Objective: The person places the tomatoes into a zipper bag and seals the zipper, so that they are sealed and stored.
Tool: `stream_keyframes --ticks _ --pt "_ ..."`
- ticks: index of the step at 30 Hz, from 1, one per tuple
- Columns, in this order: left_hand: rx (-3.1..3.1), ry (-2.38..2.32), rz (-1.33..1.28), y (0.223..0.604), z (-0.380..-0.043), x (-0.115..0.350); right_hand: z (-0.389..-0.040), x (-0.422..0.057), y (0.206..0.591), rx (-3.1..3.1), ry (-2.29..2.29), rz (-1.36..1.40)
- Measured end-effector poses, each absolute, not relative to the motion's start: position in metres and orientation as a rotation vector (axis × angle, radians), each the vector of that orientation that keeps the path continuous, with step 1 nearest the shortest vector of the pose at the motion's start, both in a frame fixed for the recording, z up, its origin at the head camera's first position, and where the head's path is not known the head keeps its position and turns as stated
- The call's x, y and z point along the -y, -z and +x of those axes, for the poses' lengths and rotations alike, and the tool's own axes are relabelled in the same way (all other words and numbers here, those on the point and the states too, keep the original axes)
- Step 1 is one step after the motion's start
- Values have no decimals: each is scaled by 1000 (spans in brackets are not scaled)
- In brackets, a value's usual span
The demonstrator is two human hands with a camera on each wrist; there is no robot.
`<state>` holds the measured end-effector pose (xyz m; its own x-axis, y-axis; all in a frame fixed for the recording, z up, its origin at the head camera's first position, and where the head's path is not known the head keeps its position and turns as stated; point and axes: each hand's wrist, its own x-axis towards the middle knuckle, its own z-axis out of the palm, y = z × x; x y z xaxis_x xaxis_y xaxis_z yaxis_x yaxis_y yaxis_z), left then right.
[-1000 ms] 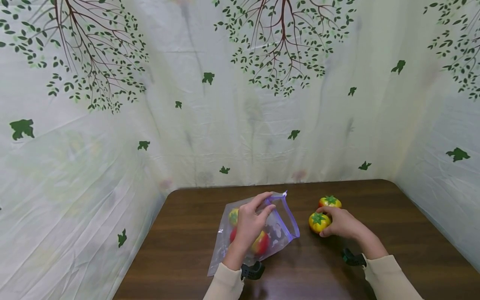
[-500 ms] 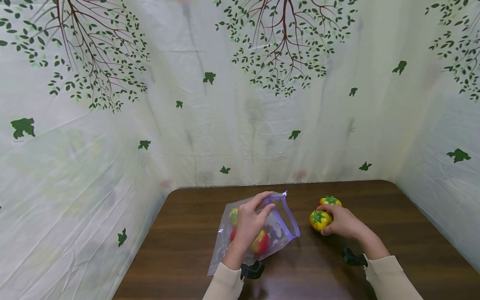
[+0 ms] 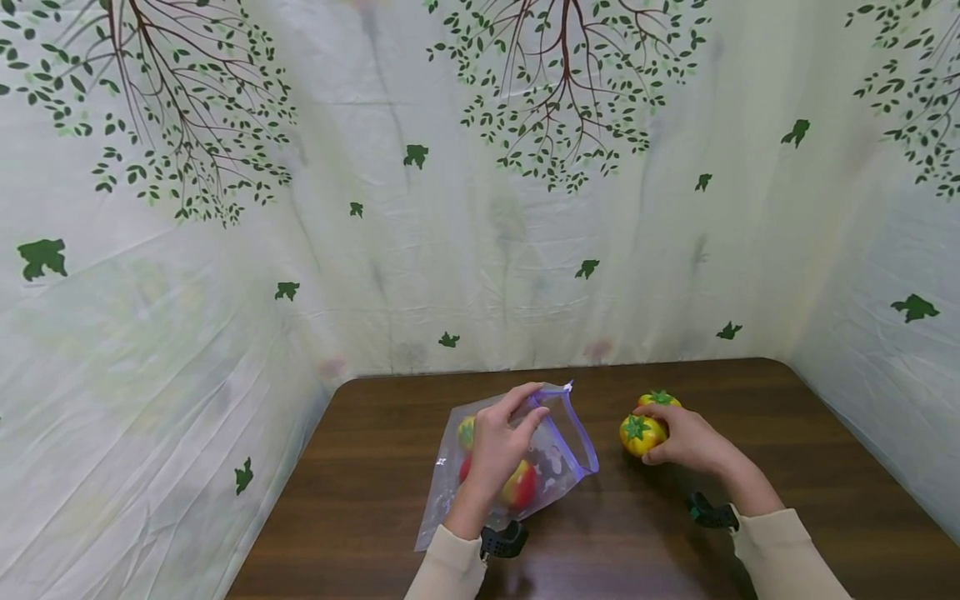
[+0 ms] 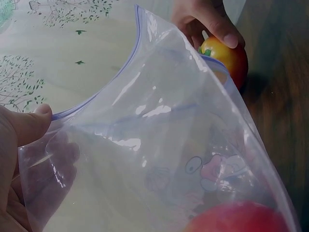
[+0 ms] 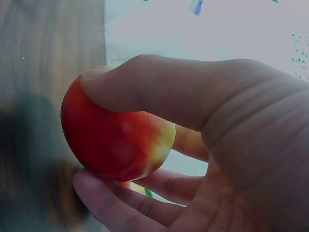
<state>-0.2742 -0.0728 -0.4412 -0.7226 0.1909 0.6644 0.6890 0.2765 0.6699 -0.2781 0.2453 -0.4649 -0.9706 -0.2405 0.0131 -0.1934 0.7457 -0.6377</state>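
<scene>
My left hand (image 3: 498, 442) pinches the rim of a clear zip bag (image 4: 120, 169) between thumb and fingers. The bag has a purple zip edge, and its mouth gapes toward the right. Inside lie several red and yellow fruits (image 3: 520, 486), partly covered by the hand. My right hand (image 3: 686, 442) grips a yellow-and-red tomato (image 3: 642, 435) with a green star-shaped top. In the right wrist view, the thumb lies over the tomato (image 5: 116, 130) and fingers curl beneath it. Just behind it sits a second such tomato (image 3: 660, 399), partly hidden by the right hand.
Everything rests on a dark brown wooden table (image 3: 360, 467) with rounded far corners. A pale curtain (image 3: 510, 308) printed with trees and leaves hangs behind it and on both sides. Each wrist carries a black band with a camera (image 3: 504, 540).
My right hand has raised the tomato slightly and shifted it a little away from me. The left hand and the bag have stayed in place.
</scene>
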Motion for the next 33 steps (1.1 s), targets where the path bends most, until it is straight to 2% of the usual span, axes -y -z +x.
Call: stream_keyframes --ticks 33 --pt "2100 1449 -812 440 -273 74 -269 -241 441 -2862 1188 -350"
